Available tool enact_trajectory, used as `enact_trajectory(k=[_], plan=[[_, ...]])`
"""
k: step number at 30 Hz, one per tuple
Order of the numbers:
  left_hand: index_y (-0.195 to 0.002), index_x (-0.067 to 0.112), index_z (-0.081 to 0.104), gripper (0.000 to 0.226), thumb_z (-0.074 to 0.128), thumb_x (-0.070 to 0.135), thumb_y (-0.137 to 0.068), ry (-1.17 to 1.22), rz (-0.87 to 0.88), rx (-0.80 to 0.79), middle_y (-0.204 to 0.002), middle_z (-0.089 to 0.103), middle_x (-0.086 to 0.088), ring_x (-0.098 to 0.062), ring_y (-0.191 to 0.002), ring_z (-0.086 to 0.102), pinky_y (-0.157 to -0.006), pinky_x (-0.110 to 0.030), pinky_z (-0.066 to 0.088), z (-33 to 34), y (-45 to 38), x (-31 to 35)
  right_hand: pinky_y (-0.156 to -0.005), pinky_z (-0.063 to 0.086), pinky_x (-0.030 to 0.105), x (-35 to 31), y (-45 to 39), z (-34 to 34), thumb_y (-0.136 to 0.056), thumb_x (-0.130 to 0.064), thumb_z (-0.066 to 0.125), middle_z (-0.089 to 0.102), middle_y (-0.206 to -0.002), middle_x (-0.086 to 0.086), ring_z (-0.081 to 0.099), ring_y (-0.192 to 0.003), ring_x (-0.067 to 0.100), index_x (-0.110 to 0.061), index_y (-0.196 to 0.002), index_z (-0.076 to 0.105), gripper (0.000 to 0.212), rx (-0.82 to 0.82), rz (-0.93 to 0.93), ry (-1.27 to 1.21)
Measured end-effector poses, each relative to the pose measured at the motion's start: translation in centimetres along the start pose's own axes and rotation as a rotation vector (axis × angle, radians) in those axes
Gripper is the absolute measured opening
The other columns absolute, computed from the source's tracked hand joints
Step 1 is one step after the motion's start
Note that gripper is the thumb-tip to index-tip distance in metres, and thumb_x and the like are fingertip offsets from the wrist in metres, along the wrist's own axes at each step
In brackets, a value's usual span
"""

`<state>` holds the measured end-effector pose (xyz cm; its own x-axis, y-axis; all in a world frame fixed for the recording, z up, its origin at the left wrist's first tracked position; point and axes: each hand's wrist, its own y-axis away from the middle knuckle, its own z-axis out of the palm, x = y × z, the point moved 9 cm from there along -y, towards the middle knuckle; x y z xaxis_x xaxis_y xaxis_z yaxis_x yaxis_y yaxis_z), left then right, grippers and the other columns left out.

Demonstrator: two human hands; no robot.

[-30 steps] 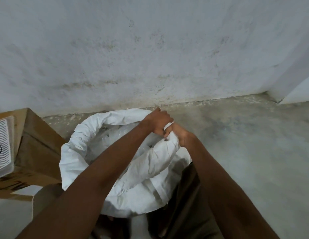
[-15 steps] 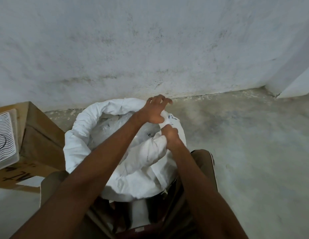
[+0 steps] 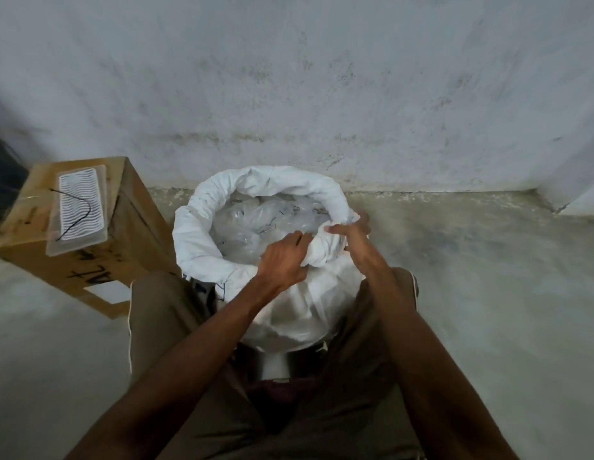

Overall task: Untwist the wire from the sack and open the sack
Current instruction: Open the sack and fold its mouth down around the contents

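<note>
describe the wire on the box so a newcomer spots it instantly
Look left of the white sack to the cardboard box by the wall. On top lies a clear tray with a wavy-striped sheet. The wire is the thin, dark, bent line crossing it.

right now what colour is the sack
White sack, rim rolled down; only the head view shows it.

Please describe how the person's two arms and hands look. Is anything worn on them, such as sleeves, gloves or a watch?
Both forearms are bare for all their visible length: no sleeves show. The left hand and the right hand wear no gloves, and no watch, ring or bracelet is visible on either. The arms are slim.
</note>
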<state>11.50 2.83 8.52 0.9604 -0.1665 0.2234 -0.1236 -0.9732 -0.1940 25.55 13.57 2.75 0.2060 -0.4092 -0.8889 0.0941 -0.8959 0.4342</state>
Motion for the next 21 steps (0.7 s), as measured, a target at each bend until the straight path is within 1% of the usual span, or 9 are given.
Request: enact_trajectory(k=[3,5,8,9,11,15,17,19,21], plan=[[-0.093,0.007,0.062,0.053,0.084,0.005,-0.045,-0.035,0.092,0.125,-0.075,0.064,-0.009,-0.028,-0.06,0.061,-0.047,-0.029,0.043,-1.4,1.0,2.0,-0.122,0.017,0.045,-3.6,6.3,1.1,-0.069,-0.012,0.084,0.012,-0.162,-0.001,0.012,-0.151,0.022,-0.043,-0.151,0.034,0.1,-0.085,-0.595,0.632],[-0.091,0.006,0.063,0.052,0.083,0.0,-0.043,-0.051,0.128,0.216,-0.071,0.065,-0.01,-0.028,-0.057,0.061,-0.047,-0.03,0.044,-2.0,1.6,2.9,-0.123,0.002,0.045,-3.1,8.6,2.4,-0.061,-0.021,0.086,0.023,-0.161,-0.005,0.008,-0.155,0.022,-0.04,-0.141,0.05,0.09,-0.207,-0.795,0.943],[-0.09,0.004,0.063,0.05,0.082,-0.004,-0.045,-0.083,0.242,0.245,-0.074,0.065,-0.011,-0.029,-0.061,0.062,-0.051,-0.032,0.046,-1.8,2.7,4.0,-0.111,0.037,0.043,-3.1,9.5,3.8,-0.057,-0.029,0.086,0.065,-0.116,-0.003,0.058,-0.118,0.023,-0.021,-0.111,0.065,0.059,-0.217,-0.92,1.178],[-0.093,0.004,0.062,0.049,0.082,-0.004,-0.048,-0.041,0.248,0.222,-0.077,0.065,-0.011,-0.029,-0.064,0.062,-0.054,-0.033,0.045,-1.6,2.9,3.8,-0.091,0.047,0.039,-3.4,9.9,4.2,-0.058,-0.026,0.084,0.067,-0.098,-0.002,0.064,-0.098,0.024,-0.019,-0.098,0.065,0.045,-0.17,-0.967,1.214],[-0.106,0.007,0.056,0.054,0.082,0.004,-0.058,0.141,0.199,0.15,-0.091,0.064,-0.011,-0.031,-0.076,0.063,-0.062,-0.033,0.043,-1.3,3.3,2.9,-0.066,0.041,0.031,-3.7,10.6,4.5,-0.058,-0.016,0.079,0.065,-0.079,0.002,0.063,-0.075,0.028,-0.014,-0.082,0.063,0.029,-0.072,-1.076,1.211],[-0.132,0.021,0.038,0.083,0.075,0.032,-0.059,0.206,0.161,0.006,-0.126,0.056,0.0,-0.019,-0.105,0.052,-0.087,-0.033,0.042,-0.5,4.7,0.7,-0.064,0.038,0.033,-2.8,11.4,3.7,-0.052,-0.007,0.071,0.068,-0.077,0.004,0.061,-0.067,0.028,-0.011,-0.087,0.069,0.035,0.175,-1.292,1.319],[-0.132,0.023,0.041,0.077,0.072,0.029,-0.061,0.17,0.071,-0.021,-0.123,0.058,0.0,-0.023,-0.102,0.056,-0.083,-0.037,0.047,-0.1,5.0,-1.6,-0.066,0.034,0.035,-2.4,12.1,3.7,-0.056,-0.004,0.064,0.068,-0.078,0.002,0.058,-0.067,0.026,-0.013,-0.084,0.069,0.03,0.302,-1.367,1.318],[-0.116,0.024,0.051,0.054,0.074,0.022,-0.067,0.224,-0.039,-0.053,-0.11,0.064,0.002,-0.025,-0.095,0.063,-0.076,-0.037,0.051,0.5,5.1,-3.4,-0.067,0.034,0.035,-1.9,12.1,4.6,-0.051,-0.002,0.07,0.068,-0.084,0.002,0.057,-0.072,0.026,-0.014,-0.085,0.064,0.036,0.256,-1.353,1.341],[-0.103,0.021,0.059,0.038,0.072,0.013,-0.068,0.2,-0.052,-0.095,-0.098,0.066,0.001,-0.025,-0.091,0.063,-0.073,-0.038,0.051,1.0,4.9,-3.5,-0.073,0.041,0.037,-0.9,10.6,6.1,-0.046,-0.014,0.08,0.065,-0.102,0.003,0.06,-0.09,0.026,-0.016,-0.101,0.06,0.059,0.025,-1.184,1.409]])
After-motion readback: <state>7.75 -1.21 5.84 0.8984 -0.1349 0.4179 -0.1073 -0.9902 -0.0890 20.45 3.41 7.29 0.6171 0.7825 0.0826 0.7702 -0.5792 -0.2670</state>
